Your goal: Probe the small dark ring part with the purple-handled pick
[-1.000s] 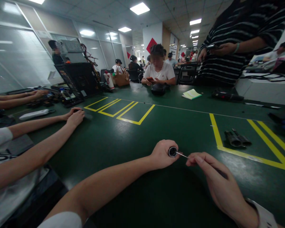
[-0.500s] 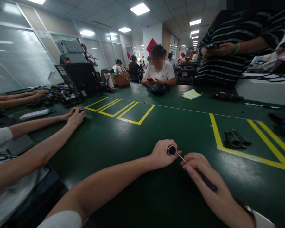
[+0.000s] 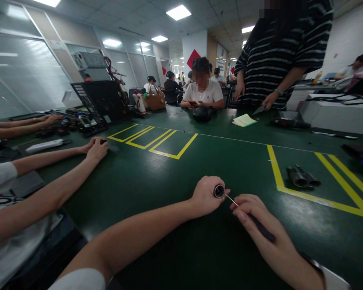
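My left hand (image 3: 205, 197) is wrapped round a dark cylindrical part (image 3: 218, 191), its round open end with a shiny rim turned towards me. In my right hand (image 3: 260, 221) is a screwdriver (image 3: 264, 230) with a dark handle and a thin metal shaft. The shaft points left at the open end of the part; whether its tip touches the rim or lies inside, I cannot tell. Both hands are just above the green table (image 3: 157, 189). To the right, dark metal cylindrical parts (image 3: 302, 177) lie inside a yellow-taped area.
Yellow tape (image 3: 178, 155) marks several areas. On my left, another person's hands (image 3: 97, 149) rest on the table near a white power strip (image 3: 46, 146). Across the table are a black pouch (image 3: 202, 114), a yellow-green notebook (image 3: 244, 120) and a standing person in stripes (image 3: 272, 60).
The standing person in stripes has shifted left, lowered their arms and now holds a thin flat object near the notebook. My hands and the screwdriver have barely moved.
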A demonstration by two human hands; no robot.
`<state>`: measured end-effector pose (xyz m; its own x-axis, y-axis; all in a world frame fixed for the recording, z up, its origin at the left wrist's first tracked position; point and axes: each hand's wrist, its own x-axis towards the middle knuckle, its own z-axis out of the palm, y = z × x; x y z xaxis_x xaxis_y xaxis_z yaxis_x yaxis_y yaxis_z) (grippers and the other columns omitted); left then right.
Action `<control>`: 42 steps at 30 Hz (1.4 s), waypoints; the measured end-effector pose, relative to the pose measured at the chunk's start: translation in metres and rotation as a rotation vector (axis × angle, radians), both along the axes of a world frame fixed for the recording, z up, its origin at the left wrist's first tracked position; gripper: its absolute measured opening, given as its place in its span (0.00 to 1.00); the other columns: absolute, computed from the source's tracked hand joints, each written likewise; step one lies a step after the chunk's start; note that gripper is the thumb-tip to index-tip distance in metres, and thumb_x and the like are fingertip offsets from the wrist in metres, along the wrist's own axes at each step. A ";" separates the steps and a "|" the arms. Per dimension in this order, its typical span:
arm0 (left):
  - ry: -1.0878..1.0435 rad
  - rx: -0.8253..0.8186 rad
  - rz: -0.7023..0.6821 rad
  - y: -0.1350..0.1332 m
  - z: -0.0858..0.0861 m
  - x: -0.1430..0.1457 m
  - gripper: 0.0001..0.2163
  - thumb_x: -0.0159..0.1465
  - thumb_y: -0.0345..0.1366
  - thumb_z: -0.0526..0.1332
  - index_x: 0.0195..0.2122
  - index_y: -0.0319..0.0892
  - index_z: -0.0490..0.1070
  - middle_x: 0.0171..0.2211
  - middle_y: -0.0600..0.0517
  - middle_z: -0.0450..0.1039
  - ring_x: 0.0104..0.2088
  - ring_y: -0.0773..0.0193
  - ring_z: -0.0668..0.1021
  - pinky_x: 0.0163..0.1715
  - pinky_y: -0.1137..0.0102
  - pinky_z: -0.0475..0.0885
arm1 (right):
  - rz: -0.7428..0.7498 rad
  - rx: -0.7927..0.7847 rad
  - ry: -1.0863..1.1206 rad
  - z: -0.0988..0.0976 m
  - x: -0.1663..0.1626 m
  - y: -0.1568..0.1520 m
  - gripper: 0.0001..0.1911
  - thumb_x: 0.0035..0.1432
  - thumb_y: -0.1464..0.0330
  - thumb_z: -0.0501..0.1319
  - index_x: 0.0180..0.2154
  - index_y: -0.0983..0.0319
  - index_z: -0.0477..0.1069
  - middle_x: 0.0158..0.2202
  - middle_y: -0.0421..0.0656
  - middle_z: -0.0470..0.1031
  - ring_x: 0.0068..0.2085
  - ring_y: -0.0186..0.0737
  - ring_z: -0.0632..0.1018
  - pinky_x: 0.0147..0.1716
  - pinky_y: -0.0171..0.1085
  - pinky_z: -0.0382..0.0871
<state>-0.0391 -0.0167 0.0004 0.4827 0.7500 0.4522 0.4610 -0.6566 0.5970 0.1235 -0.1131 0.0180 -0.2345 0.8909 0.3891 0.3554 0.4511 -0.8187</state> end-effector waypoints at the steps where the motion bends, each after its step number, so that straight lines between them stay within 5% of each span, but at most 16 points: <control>1: 0.021 0.028 0.007 0.000 0.000 0.000 0.09 0.59 0.39 0.60 0.25 0.41 0.65 0.23 0.56 0.67 0.25 0.68 0.70 0.32 0.71 0.64 | -0.002 0.007 -0.002 0.000 0.000 0.000 0.06 0.63 0.69 0.53 0.34 0.55 0.67 0.40 0.43 0.68 0.46 0.45 0.70 0.46 0.44 0.65; 23: -0.202 -0.182 -0.039 -0.002 0.000 0.002 0.10 0.56 0.37 0.62 0.23 0.39 0.64 0.22 0.57 0.64 0.22 0.72 0.67 0.23 0.76 0.62 | 0.022 -0.040 0.121 0.005 0.007 0.002 0.09 0.63 0.67 0.53 0.32 0.55 0.69 0.39 0.41 0.71 0.43 0.40 0.73 0.42 0.38 0.69; 30: -0.121 -0.181 -0.099 -0.004 0.006 0.001 0.09 0.55 0.39 0.64 0.29 0.40 0.66 0.28 0.54 0.69 0.28 0.68 0.71 0.29 0.72 0.67 | -0.098 0.211 0.029 0.005 0.011 -0.001 0.04 0.61 0.70 0.55 0.33 0.56 0.66 0.38 0.42 0.68 0.42 0.41 0.72 0.38 0.39 0.69; 34: 0.027 -0.155 -0.306 -0.014 0.012 0.003 0.15 0.51 0.32 0.64 0.40 0.39 0.65 0.35 0.50 0.70 0.34 0.63 0.73 0.38 0.66 0.69 | -0.174 0.357 -0.151 0.003 0.009 0.002 0.10 0.55 0.71 0.61 0.39 0.57 0.64 0.44 0.46 0.68 0.44 0.46 0.73 0.38 0.43 0.71; 38: 0.046 -0.215 -0.489 -0.024 0.014 0.005 0.25 0.52 0.27 0.59 0.52 0.36 0.55 0.46 0.42 0.67 0.45 0.57 0.73 0.46 0.62 0.68 | -0.088 0.497 -0.363 0.001 0.009 0.006 0.11 0.54 0.75 0.60 0.40 0.59 0.66 0.45 0.48 0.72 0.48 0.49 0.72 0.44 0.48 0.70; 42: 0.035 -0.195 -0.496 -0.027 0.015 0.004 0.34 0.52 0.25 0.57 0.60 0.38 0.46 0.50 0.42 0.65 0.51 0.55 0.70 0.53 0.60 0.64 | 0.015 0.582 -0.454 0.004 0.012 0.006 0.11 0.57 0.78 0.57 0.41 0.61 0.68 0.43 0.49 0.73 0.48 0.46 0.73 0.42 0.43 0.72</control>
